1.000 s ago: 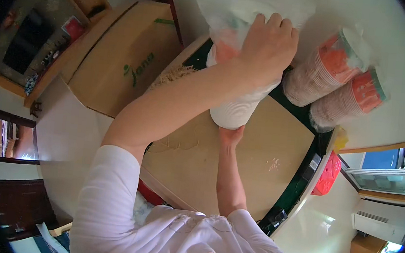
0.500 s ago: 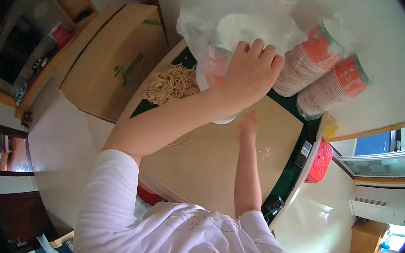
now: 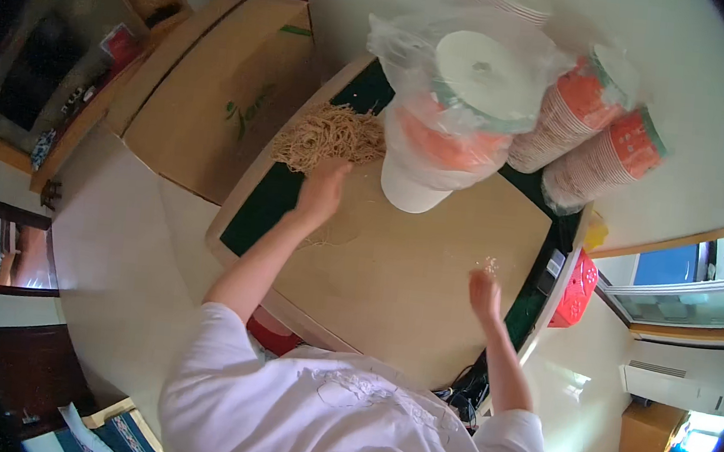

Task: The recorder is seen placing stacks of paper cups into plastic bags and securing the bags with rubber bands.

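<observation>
My left hand (image 3: 323, 191) is at the near edge of a heap of tangled beige strings (image 3: 329, 137), its fingers bent together. Whether a string is between them I cannot tell. Close to the right side of the board, my right hand (image 3: 484, 294) is curled closed beside a scatter of tiny white bits (image 3: 487, 264); anything inside it is hidden. Between and beyond my hands stands a clear plastic bag (image 3: 449, 138) over stacked paper cups, with a white round lid-like disc (image 3: 483, 74) on top. A thin loose string (image 3: 339, 239) lies on the tan board (image 3: 399, 291).
Two more wrapped cup stacks (image 3: 564, 115) lean at the back right. A large cardboard box (image 3: 218, 94) stands left of the table. A small dark device (image 3: 552, 269) sits on the right edge, black cables (image 3: 464, 391) near the front, and a red plastic basket (image 3: 578, 290) beyond the edge.
My left hand has left the bagged cups and come down left to the string heap. The bag now stands more upright and fuller in view. My right hand has moved right, toward the white bits.
</observation>
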Demonstrator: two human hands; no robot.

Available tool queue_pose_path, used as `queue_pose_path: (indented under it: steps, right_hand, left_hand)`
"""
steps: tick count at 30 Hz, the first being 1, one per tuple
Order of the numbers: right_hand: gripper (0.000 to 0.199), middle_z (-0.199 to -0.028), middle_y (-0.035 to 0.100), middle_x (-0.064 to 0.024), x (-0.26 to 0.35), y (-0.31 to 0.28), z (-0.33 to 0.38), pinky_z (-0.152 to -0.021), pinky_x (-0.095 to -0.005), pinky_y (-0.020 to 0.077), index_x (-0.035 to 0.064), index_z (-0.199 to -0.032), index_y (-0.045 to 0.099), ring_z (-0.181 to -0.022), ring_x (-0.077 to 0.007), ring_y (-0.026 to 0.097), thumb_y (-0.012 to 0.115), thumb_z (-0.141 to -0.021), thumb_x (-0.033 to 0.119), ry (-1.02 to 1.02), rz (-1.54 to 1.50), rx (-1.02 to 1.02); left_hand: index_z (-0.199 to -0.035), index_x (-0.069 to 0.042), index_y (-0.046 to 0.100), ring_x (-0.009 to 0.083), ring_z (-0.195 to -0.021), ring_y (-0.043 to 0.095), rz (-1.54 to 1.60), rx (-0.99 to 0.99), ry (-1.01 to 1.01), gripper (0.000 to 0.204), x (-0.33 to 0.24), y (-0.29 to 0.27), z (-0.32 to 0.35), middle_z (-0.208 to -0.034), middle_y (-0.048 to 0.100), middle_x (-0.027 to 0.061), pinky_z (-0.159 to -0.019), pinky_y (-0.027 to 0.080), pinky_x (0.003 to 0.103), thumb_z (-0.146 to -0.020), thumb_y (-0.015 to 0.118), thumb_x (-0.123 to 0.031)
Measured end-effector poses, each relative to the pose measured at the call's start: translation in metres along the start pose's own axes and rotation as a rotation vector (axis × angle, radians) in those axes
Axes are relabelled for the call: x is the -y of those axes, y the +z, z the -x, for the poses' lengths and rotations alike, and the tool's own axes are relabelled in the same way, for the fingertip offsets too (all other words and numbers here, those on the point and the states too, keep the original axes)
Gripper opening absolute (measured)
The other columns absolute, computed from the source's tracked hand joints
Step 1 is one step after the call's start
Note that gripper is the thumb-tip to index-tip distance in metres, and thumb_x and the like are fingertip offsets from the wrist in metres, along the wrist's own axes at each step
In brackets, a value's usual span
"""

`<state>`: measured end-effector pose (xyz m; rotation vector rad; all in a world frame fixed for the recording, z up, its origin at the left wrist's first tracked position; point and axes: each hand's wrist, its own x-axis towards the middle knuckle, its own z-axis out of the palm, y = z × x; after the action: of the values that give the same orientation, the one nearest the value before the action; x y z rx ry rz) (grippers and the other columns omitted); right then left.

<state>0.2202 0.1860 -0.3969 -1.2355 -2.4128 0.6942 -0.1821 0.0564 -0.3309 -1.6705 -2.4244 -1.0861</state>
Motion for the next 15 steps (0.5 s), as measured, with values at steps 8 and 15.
queue_pose_path:
  steps: [8,15]
  right_hand:
    - [0.02,-0.068,0.062,-0.0111,0.032,0.018,0.113,-0.057,-0.0333,0.049,0.0094,-0.095,0.062,-0.062,-0.0235,0.062,0.051,-0.079,0.004,0.313,-0.263,0.307]
    - [0.022,-0.068,0.061,-0.0057,0.048,-0.018,0.08,-0.057,-0.027,0.0489,0.0088,-0.099,0.06,-0.064,-0.0137,0.061,0.05,-0.082,0.001,0.321,-0.171,0.469]
  left_hand:
    - [-0.126,0.007,0.042,0.033,-0.124,0.04,-0.111,0.139,-0.101,0.044,0.038,0.111,0.022,-0.133,0.042,0.022,-0.103,0.033,0.04,-0.083,0.047,-0.002]
    - [-0.133,0.002,0.035,0.0331,-0.131,0.03,-0.274,0.423,-0.085,0.043,0.021,0.134,0.046,-0.14,0.032,0.0212,-0.108,0.024,0.045,-0.092,0.033,-0.011]
